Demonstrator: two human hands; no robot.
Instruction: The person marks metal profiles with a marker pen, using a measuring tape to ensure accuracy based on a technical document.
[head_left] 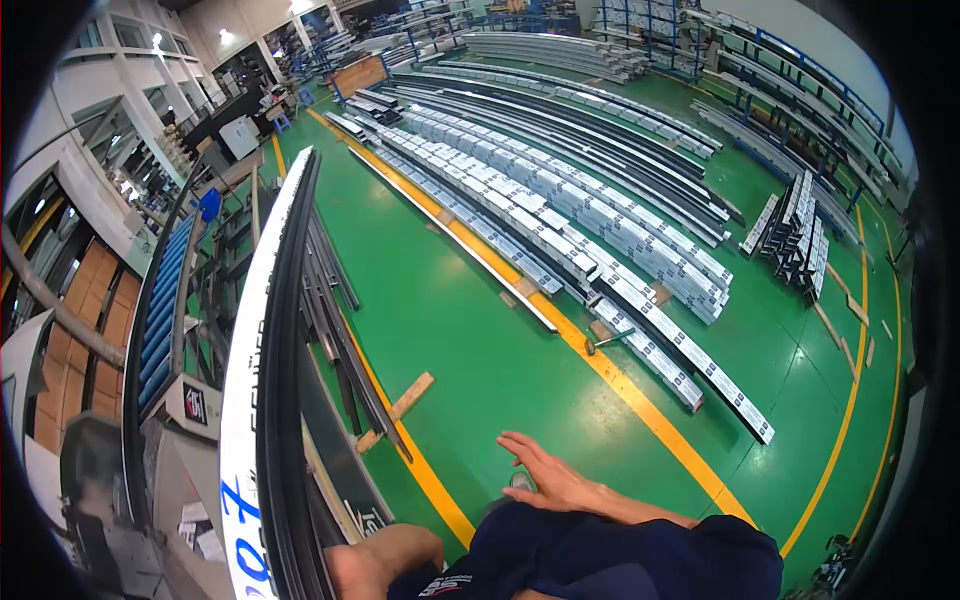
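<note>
A long black metal profile [278, 400] with a white wrapped face [246, 370] rises along my left side, very close to the camera. Printed letters and blue handwritten marks show on the white face. My left hand [348, 572] is against the lower part of this profile and supports it; its fingers are mostly hidden behind it. My right hand [545, 478] hangs in front of my body over the green floor, fingers stretched out, holding nothing.
Stacks of wrapped profiles [570, 190] lie across the floor ahead, with a hammer-like tool [608, 341] on the nearest ones. A blue roller conveyor [165, 310] stands left. Dark profiles [345, 340] rest on a wooden block [411, 395]. Loaded racks [800, 100] stand at right.
</note>
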